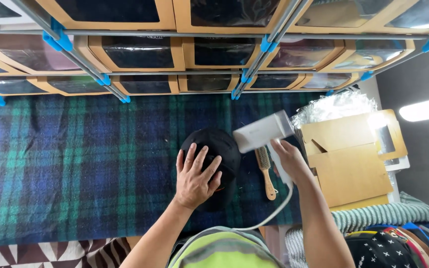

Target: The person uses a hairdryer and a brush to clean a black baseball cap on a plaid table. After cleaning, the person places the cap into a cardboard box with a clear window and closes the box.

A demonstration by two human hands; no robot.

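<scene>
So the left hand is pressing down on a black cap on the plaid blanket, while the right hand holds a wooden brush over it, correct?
Not quite. The head view shows the right hand holding a white handheld steamer; the wooden brush lies on the green-and-blue plaid blanket. The left hand does press on the black cap.

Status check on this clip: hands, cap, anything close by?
Left hand flat on black cap. Right hand grips white steamer. Wooden brush lies beside cap.

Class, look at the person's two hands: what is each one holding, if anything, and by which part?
The right hand grips the white handheld steamer by its handle. The left hand grasps nothing; it lies flat, palm down, on the black cap.
</scene>
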